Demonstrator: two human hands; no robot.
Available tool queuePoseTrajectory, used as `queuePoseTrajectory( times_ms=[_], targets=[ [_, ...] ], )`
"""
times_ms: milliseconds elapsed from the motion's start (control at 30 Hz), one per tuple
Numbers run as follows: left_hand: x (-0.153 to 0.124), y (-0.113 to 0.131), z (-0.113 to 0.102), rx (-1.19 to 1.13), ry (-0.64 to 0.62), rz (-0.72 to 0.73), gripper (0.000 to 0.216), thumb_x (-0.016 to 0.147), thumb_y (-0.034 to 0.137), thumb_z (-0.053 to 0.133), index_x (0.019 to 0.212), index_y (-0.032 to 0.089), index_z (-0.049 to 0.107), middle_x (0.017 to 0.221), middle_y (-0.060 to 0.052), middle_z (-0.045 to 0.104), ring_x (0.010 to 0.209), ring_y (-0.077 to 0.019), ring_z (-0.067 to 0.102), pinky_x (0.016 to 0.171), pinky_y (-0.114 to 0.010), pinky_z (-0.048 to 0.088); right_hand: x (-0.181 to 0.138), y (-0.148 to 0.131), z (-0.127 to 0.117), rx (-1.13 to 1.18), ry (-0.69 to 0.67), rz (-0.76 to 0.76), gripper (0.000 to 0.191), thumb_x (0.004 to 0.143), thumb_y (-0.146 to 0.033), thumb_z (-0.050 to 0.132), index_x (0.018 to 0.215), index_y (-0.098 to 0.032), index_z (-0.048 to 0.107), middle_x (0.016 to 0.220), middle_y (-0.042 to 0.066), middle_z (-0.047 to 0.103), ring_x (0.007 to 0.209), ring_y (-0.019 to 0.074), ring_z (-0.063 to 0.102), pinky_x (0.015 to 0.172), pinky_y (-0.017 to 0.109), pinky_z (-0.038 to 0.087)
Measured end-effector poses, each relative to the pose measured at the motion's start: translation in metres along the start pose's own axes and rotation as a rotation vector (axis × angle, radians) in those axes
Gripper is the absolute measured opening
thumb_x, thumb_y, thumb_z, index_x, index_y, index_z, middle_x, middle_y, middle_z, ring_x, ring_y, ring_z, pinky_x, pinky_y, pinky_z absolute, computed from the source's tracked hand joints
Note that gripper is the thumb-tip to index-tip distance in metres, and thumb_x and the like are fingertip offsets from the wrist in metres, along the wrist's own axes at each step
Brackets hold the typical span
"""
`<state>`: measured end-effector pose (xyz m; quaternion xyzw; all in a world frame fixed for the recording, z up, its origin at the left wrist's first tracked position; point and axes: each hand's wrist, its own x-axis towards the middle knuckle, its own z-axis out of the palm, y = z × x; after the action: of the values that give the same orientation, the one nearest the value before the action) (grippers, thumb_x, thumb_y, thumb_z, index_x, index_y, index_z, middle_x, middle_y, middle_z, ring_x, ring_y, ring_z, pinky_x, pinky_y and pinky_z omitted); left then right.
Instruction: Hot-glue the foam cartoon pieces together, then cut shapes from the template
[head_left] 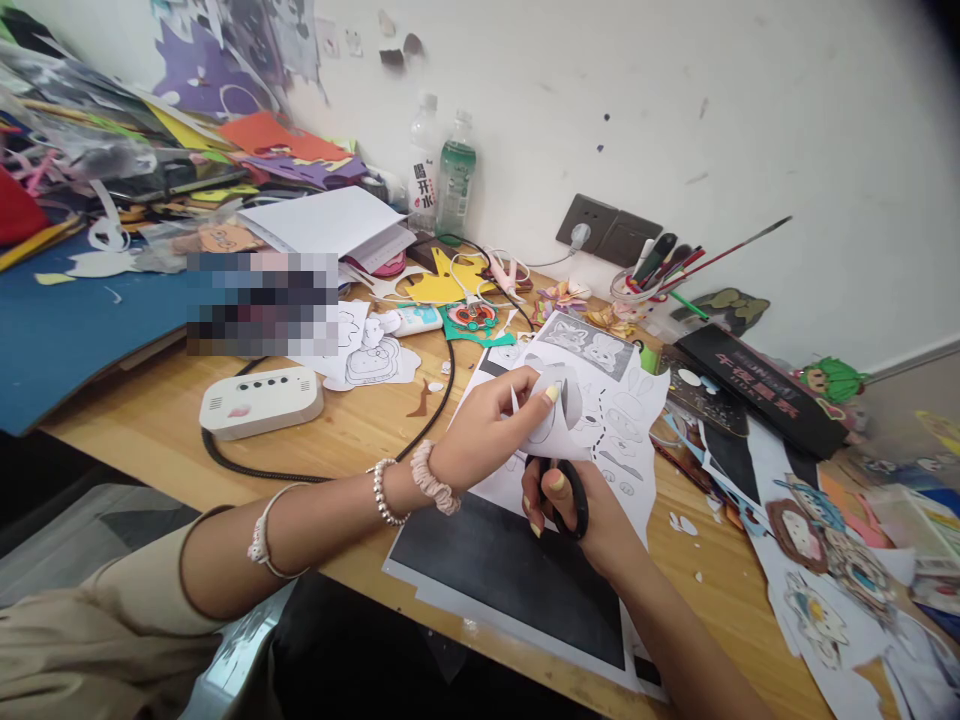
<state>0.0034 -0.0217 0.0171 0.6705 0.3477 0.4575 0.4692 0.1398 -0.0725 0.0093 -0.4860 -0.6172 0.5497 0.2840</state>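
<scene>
Pinched between the thumb and fingers of my left hand (510, 410) is a piece of printed paper (559, 425) with grey shapes on it. My right hand (581, 510) grips black-handled scissors (576, 500), thumb and fingers in the loops. The blades are mostly hidden behind the paper, so I cannot tell how far apart they are. Beneath both hands lies a printed sheet (634, 420) with line-drawn animal heads and small shapes. A black sheet (502, 570) lies on the table nearer to me, partly under the printed one.
On the left are a white power strip (262, 400) with a dark cord and a heap of coloured sheets (292, 140). Two bottles (456, 175) stand by the wall. A pen cup (637, 290), a black box (765, 390) and cut-out figures (855, 570) line the right.
</scene>
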Motion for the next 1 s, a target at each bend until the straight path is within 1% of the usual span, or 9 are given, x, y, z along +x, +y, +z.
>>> queuePoseTrajectory(
  times_ms=[500,800,1000],
  targets=[
    [-0.0008,-0.0001,-0.0006,-0.024,-0.002,-0.007,0.026,0.083,0.035,0.04,0.067,0.016,0.046,0.062,0.003,0.038,0.056,-0.0081,0.036,0.051,-0.022,0.031,-0.0001,0.0062,-0.0005,0.054,-0.005,-0.014,0.054,0.072,-0.066,0.041,0.056,-0.015,0.047,0.044,-0.001,0.046,0.043,0.0087,0.041,0.045,0.022,0.03],
    [0.0005,0.0018,-0.001,-0.015,-0.002,-0.01,0.025,0.083,0.033,0.041,0.066,0.015,0.046,0.061,0.003,0.038,0.057,-0.008,0.036,0.052,-0.021,0.031,0.0007,0.004,0.0004,0.044,0.011,0.003,0.055,0.07,-0.068,0.042,0.055,-0.015,0.047,0.043,-0.001,0.046,0.042,0.0088,0.042,0.045,0.022,0.031],
    [0.0008,0.0019,-0.0004,-0.046,-0.045,-0.027,0.023,0.082,0.031,0.041,0.066,0.015,0.045,0.06,0.004,0.037,0.055,-0.0076,0.035,0.05,-0.021,0.029,0.0004,0.0014,-0.0003,0.022,0.008,-0.004,0.057,0.068,-0.07,0.041,0.058,-0.015,0.05,0.046,0.0,0.049,0.043,0.009,0.041,0.045,0.022,0.03]
  ],
)
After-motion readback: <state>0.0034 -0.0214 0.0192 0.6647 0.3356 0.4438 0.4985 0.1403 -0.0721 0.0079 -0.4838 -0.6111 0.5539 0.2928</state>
